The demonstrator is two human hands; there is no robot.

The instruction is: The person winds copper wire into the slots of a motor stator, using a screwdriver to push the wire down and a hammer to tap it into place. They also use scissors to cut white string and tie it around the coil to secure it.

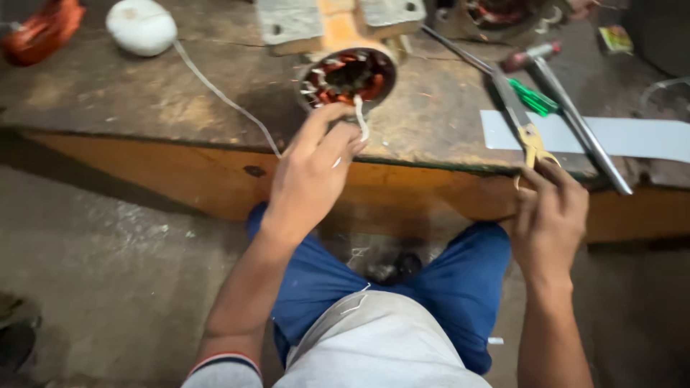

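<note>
A round motor stator [347,76] with copper windings lies on the worn wooden bench [129,93], its open end facing me. My left hand [310,174] pinches a white cord [228,100] right at the stator's front rim; the cord runs back to a white ball of string [141,26] at the far left. At the bench's front edge my right hand [548,215] grips the yellow handles of a pair of scissors [516,115], whose long blades point away across the bench.
A white paper strip [632,136], a green-handled screwdriver [535,99] and a long metal rod [582,133] lie at the right. An orange copper coil [42,30] sits far left. My knees in blue trousers [460,287] are below the bench edge.
</note>
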